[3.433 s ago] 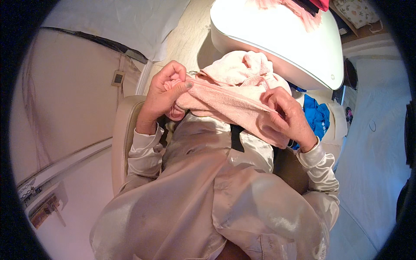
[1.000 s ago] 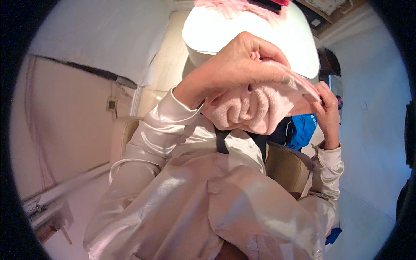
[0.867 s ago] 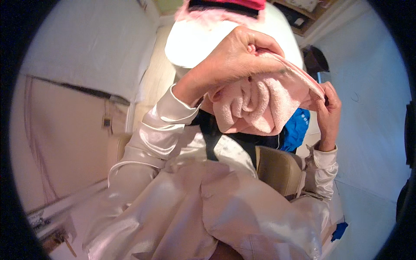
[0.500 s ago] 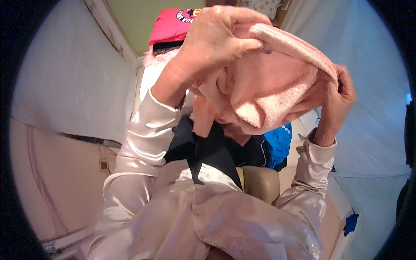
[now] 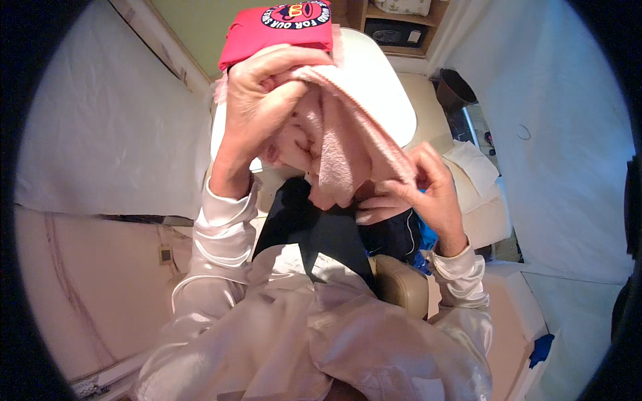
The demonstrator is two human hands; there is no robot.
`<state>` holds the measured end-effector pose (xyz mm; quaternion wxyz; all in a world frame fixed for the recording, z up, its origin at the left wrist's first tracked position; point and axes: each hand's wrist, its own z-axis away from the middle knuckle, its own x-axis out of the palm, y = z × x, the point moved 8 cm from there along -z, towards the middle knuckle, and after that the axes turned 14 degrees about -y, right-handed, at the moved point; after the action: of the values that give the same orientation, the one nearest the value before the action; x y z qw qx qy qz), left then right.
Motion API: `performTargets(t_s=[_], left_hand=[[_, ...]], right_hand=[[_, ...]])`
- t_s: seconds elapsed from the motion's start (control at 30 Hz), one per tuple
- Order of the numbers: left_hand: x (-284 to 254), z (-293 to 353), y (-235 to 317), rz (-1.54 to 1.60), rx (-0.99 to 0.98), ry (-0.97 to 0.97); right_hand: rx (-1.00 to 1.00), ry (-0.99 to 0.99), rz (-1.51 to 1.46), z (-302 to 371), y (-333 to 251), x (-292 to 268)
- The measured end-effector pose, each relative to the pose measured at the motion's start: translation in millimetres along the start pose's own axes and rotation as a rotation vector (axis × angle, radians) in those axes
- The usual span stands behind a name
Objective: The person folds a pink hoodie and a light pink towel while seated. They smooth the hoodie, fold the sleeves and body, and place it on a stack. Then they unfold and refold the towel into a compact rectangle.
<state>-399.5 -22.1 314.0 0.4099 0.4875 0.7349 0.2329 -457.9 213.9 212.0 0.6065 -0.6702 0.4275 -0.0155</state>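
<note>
Pink terry cloth (image 5: 344,144) – held up by both hands at the near side of the white table (image 5: 381,77).
The left hand (image 5: 257,93) pinches one end of its edge before the table's left part; the right hand (image 5: 428,194) grasps the other end, nearer than the table's right corner – folds drooping between. A red folded shirt (image 5: 247,39) lies at the table's left.

- We wear a loose, glossy satin top (image 5: 267,334) in pale champagne, its surface creased into soft folds.
- To the left and right of the top's front, we have a long left sleeve (image 5: 224,234) and right sleeve (image 5: 461,277) of matching satin, both wrinkled, each ending in a cuff.
- Just beyond the front's far edge, our lap shows white cloth (image 5: 331,267), then black cloth (image 5: 338,237).
</note>
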Motion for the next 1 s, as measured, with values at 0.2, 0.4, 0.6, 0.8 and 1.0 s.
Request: performTargets(t_s=[0.2,0.4,0.6,0.8,1.0], left_hand=[[-36.1,57.5,-18.9,-0.031,-0.132,0.109],[-48.5,103.7,-36.0,0.034,-0.416,0.141],[-51.2,147.8,-60.6,0.159,-0.606,-0.045],[-37.5,197.9,-84.8,0.355,-0.83,-0.185],[-34.2,224.3,-90.2,0.467,-0.925,-0.058]], right_hand=[[0.149,-0.342,-0.752,2.0,21.3,72.4],[0.218,-0.248,-0.875,15.3,35.0,73.4],[0.064,-0.166,-0.382,14.0,20.8,69.6],[0.199,-0.223,-0.672,16.1,26.1,80.3],[0.284,-0.321,-0.619,16.7,34.3,95.7]])
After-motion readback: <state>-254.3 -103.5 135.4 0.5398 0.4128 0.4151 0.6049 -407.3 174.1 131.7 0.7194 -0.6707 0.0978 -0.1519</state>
